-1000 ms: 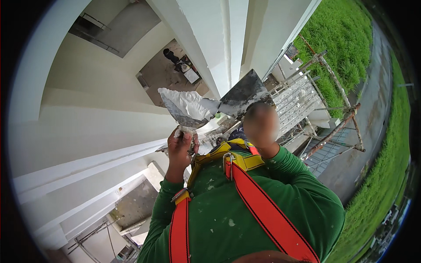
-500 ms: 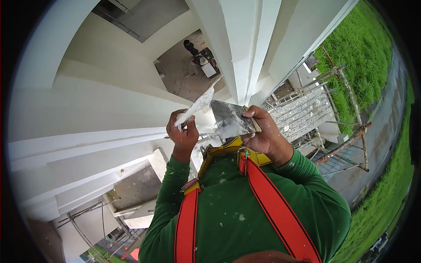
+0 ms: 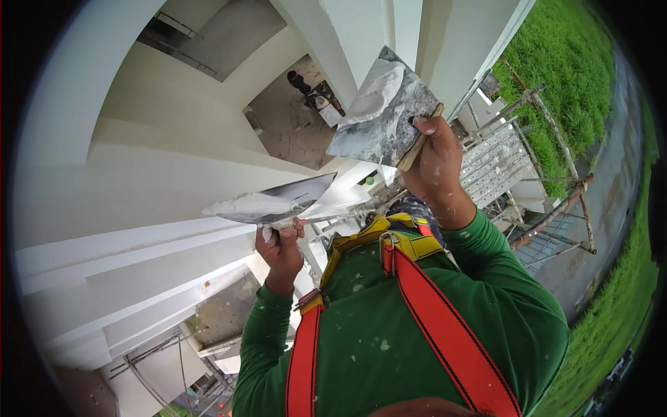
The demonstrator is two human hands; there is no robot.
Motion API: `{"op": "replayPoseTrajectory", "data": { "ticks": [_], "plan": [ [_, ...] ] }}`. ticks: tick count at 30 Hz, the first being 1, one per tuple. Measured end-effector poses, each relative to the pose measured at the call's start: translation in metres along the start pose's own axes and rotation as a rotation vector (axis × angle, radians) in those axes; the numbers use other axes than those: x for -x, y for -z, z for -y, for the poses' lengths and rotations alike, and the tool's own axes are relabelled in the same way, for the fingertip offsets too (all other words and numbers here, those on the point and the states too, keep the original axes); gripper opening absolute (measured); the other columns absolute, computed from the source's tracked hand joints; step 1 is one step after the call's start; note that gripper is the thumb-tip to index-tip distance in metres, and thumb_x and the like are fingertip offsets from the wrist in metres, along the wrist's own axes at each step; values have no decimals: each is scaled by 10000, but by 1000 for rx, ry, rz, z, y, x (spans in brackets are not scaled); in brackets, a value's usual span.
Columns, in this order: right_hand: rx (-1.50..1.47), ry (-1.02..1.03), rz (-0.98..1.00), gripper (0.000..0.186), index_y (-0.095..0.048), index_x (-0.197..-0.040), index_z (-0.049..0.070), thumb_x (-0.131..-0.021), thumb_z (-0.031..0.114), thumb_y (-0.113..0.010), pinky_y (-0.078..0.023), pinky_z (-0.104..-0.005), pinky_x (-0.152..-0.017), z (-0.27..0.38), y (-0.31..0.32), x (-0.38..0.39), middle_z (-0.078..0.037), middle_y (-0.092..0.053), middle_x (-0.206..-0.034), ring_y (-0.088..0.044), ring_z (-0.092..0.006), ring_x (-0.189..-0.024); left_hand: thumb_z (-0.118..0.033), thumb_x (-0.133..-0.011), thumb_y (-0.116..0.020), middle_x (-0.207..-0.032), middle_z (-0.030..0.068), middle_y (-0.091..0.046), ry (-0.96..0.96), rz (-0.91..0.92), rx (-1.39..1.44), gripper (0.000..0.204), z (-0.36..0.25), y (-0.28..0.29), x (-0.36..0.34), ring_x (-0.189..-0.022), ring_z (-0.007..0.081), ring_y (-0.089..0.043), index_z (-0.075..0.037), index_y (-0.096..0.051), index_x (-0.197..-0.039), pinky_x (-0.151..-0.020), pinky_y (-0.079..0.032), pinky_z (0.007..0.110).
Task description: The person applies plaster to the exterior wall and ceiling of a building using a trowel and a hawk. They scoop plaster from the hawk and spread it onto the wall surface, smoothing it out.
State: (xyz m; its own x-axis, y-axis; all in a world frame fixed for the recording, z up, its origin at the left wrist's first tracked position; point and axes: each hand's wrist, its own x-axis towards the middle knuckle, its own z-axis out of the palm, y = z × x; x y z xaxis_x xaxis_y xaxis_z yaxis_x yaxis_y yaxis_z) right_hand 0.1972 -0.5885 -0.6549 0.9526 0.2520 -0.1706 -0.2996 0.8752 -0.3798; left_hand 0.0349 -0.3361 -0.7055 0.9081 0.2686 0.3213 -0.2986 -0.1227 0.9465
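My right hand [image 3: 439, 167] is closed on the wooden back edge of a wide metal putty knife [image 3: 414, 99], thumb on its face. A thick layer of white putty [image 3: 377, 92] lies over that blade's far left part, with grey smears elsewhere. Lower and to the left, my left hand [image 3: 282, 256] grips a second wide putty knife [image 3: 314, 192] by its short handle. White putty [image 3: 251, 204] coats the left part of this blade. The two blades are apart from each other, both held up in front of the pale wall [image 3: 174, 174].
A white column [image 3: 361, 35] rises just beyond the right blade. Scaffold pipes [image 3: 556, 132] and a perforated, splattered metal platform [image 3: 495, 161] stand at the right, with grass [image 3: 556, 55] below. Far down lies a floor with tools [image 3: 323, 97]. I wear a red and yellow harness [image 3: 445, 326].
My right hand has lifted its putty knife up and away, and putty now shows on its face. The left putty knife has turned from steeply slanted to nearly level.
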Motion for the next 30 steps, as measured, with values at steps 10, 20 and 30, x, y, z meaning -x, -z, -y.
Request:
{"op": "replayPoseTrajectory", "data": {
  "ticks": [10, 20, 30],
  "plan": [
    [692, -169, 240, 191, -611, -1040, -6, -879, 47, -522, -524, -330, -826, -54, 56, 22, -137, -688, -1027, -677, -242, -856, -242, -1032, -549, -849, 94, -583, 280, 0, 119, 270, -18, -35, -2, -615, 151, -538, -14, -495, -1167, -555, -447, 271],
    [-124, -813, -55, 364, -545, -1177, -56, -887, 160, -503, -601, -278, -581, -31, 29, 39, -152, -686, -1027, -715, -234, -790, -60, -816, -638, -935, 130, -690, -519, -82, -1008, 182, 54, 9, 3, -784, 330, -677, 10, -665, -983, -701, -548, 421],
    [128, -240, -251, 432, -509, -1273, -23, -872, 138, -508, -486, -458, -1014, -31, 139, -39, -165, -646, -1190, -652, -313, -1093, -150, -987, -564, -830, 98, -620, -99, -217, -687, 169, 92, 38, 69, -696, 153, -583, 9, -539, -1036, -626, -455, 272]
  ]
}}
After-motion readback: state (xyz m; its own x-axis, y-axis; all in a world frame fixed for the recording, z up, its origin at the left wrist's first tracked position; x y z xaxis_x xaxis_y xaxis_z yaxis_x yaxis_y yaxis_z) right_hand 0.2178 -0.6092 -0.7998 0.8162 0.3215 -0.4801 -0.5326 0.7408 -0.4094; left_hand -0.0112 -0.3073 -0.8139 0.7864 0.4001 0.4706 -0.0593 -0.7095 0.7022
